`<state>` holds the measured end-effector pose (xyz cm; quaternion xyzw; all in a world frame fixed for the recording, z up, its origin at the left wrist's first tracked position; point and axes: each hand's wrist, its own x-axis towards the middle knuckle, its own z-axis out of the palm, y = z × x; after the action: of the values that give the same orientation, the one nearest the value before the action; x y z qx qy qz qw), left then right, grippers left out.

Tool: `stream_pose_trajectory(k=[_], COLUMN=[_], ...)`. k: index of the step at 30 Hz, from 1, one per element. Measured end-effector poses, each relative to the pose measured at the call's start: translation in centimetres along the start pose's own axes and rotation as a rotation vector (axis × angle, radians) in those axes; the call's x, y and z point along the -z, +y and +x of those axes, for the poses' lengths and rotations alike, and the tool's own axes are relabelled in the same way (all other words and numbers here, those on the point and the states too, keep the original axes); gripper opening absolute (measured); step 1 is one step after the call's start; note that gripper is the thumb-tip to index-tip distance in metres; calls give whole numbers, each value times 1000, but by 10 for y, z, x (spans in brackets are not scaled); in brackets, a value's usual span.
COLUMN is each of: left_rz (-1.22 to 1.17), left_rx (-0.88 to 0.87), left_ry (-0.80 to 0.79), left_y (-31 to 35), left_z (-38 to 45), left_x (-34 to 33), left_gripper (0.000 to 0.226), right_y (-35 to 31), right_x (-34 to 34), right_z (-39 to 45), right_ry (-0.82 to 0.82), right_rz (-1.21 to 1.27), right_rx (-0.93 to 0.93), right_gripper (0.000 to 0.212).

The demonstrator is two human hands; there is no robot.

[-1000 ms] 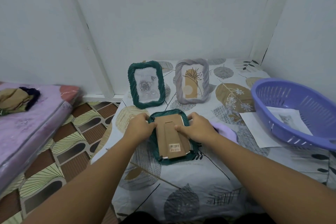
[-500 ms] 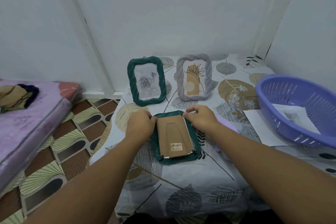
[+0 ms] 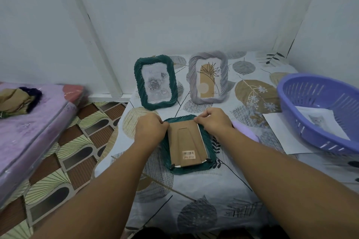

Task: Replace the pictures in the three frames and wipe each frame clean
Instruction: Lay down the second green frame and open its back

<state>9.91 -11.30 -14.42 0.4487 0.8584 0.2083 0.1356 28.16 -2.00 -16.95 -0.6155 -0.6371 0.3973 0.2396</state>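
On the leaf-patterned cloth-covered surface (image 3: 194,196), 2 upright frames, dark green ribbed frame (image 3: 156,82) left of grey ribbed frame (image 3: 208,77), stand behind a face-down green frame (image 3: 189,144); the purple slotted plastic basket (image 3: 318,110) sits right.

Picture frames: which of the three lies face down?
The dark green frame nearest the person, cardboard backing up, held by both hands. The other green frame and the grey frame stand upright.

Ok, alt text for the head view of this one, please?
Both hands, left hand and right hand, work at the top edge of the brown backing board of a face-down green frame on a leaf-print tablecloth. Behind stand a green frame and a grey frame; a purple basket sits right.
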Motion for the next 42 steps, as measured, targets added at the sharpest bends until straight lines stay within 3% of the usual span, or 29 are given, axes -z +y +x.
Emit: stream_pose_trajectory(k=[9,20,24,37,42], left_rz=[55,78,82,-4,-54], left_rx=[-39,-120,-118,-67,12], left_ry=[-32,7,0,-67,-228], left_y=[-3,-14,-14,-16,-20], left_z=[5,11,11,1,-22], left_x=[6,3,3,17,29], left_gripper=[22,20,20,24,24], right_y=[-2,-3,-1,4,12], right_x=[0,1,2,13,28], right_z=[-1,-3,-1,-7,-10], right_ry=[15,14,11,-55,-107], right_rz=[-4,-15,52,87,-187], right_rx=[-8,-8,-15,51,170], right_gripper=[27,16,6,7,19])
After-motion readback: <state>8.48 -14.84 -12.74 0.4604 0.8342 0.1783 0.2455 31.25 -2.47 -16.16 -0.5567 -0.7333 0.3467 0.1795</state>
